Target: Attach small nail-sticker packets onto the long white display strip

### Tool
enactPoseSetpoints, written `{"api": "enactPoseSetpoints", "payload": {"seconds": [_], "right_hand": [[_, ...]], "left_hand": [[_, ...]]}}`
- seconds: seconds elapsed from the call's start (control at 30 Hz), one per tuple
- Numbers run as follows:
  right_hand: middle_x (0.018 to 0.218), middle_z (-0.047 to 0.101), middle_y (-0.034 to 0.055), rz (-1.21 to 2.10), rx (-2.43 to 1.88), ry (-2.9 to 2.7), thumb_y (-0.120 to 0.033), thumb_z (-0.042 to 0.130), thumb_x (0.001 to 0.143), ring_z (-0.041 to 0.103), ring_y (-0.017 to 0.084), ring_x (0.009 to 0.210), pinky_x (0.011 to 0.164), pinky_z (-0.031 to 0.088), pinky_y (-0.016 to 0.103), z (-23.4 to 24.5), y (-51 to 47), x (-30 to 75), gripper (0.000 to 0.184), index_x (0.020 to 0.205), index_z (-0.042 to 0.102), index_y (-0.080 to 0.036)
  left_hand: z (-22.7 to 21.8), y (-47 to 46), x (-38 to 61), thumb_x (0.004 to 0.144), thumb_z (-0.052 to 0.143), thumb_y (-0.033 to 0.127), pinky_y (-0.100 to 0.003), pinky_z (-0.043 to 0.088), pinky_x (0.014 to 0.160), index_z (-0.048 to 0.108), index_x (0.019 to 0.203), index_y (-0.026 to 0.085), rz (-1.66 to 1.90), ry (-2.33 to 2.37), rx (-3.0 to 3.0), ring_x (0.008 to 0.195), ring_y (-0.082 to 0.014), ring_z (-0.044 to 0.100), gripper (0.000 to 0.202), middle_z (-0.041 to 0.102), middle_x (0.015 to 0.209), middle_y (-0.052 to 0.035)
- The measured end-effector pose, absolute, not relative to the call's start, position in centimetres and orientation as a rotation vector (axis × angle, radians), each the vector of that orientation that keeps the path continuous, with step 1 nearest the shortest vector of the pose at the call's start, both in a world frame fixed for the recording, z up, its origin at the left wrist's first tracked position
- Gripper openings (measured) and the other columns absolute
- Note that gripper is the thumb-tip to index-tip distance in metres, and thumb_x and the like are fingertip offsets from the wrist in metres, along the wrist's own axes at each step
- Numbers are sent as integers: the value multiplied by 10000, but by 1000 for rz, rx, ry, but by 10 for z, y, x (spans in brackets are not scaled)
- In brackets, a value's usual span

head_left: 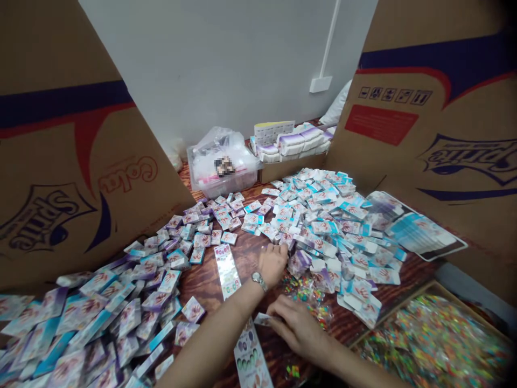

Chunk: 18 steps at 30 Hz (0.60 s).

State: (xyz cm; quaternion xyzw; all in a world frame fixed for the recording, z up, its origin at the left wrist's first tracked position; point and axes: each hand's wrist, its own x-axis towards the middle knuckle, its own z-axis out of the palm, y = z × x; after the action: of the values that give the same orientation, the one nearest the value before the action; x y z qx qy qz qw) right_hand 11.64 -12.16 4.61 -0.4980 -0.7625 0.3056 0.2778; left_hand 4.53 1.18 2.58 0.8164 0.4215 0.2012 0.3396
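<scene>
Two hands work close together over a wooden desk (202,285). The right hand (299,328) has its fingers curled and pinches a small white card (262,319) at its fingertips, just above a clear bag of coloured bits (309,302). The left hand (272,264) lies palm down with its fingers loosely spread, its fingertips touching the edge of a heap of loose packets (315,231); it does not seem to grip anything, though the fingertips are partly hidden against the heap. A wristwatch (258,280) sits on that arm, right beside the packets, and its band or the wrist could catch them and slide part of the heap across the narrow gap of bare wood, mixing it with the second heap to the left. A printed strip (226,269) and a printed sheet (248,355) lie flat in that gap and could be dragged or creased the same way. The thin card could bend or slip if pinched too hard, and the clear bag, lying loose under the hands, could tear or spill if pressed. Further right, a tray (404,307) holds many more such bags, and its low rim could be bumped. Beyond the heaps stand a plastic box (222,167) and a cardboard box (291,170), flanked by cardboard panels (424,108).
</scene>
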Motion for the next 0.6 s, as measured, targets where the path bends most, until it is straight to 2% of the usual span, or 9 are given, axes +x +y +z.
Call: {"api": "enactPoseSetpoints", "payload": {"seconds": [0.17,0.23,0.37,0.43,0.5,0.57,0.6], "right_hand": [[905,616,53,759,-1413,-2116,-260,428,925,581,169,832,718,444,266,52,-118,133,189,1004,590,-206],[918,615,64,701,-1523,-2115,-249,417,928,581,174,847,740,443,277,51,-110,139,191,999,584,-189],[917,608,68,576,-1665,-2237,-239,422,914,581,179,820,734,438,282,42,-86,136,164,940,570,-173],[976,610,69,518,-1701,-2280,-228,433,902,583,180,860,751,435,275,36,-72,133,155,972,562,-178],[1077,588,99,462,-1771,-2247,-204,408,906,566,193,955,802,423,284,33,-59,132,173,993,552,-165],[1167,545,143,410,-1834,-2201,-190,356,922,529,215,1050,861,401,312,32,-46,131,213,1019,539,-140],[1176,540,150,394,-1845,-2201,-193,340,929,521,221,1068,876,394,319,31,-41,130,229,1035,534,-136]], "left_hand": [[52,12,1,848,499,284,-388,373,902,521,1173,180,648,1185,2040,993,-263,515,342,567,1011,-115],[65,9,-30,864,479,334,-363,402,873,537,1146,184,708,1238,1968,952,-235,540,325,570,1017,-98],[83,-15,-85,834,524,425,-292,480,645,524,1093,149,841,1293,1527,701,-164,578,379,599,865,-58],[87,-37,-105,760,630,424,-279,496,645,507,1134,170,925,1228,1149,745,-162,603,468,615,933,-56],[88,-64,-120,708,698,386,-285,509,691,480,1213,229,937,1147,901,861,-183,615,571,600,1089,-60],[83,-96,-131,713,709,347,-286,513,712,450,1269,289,825,1075,774,919,-194,611,616,577,1167,-47],[79,-112,-136,725,705,333,-286,513,713,454,1269,294,740,1041,716,908,-192,614,600,590,1140,-43]]}}
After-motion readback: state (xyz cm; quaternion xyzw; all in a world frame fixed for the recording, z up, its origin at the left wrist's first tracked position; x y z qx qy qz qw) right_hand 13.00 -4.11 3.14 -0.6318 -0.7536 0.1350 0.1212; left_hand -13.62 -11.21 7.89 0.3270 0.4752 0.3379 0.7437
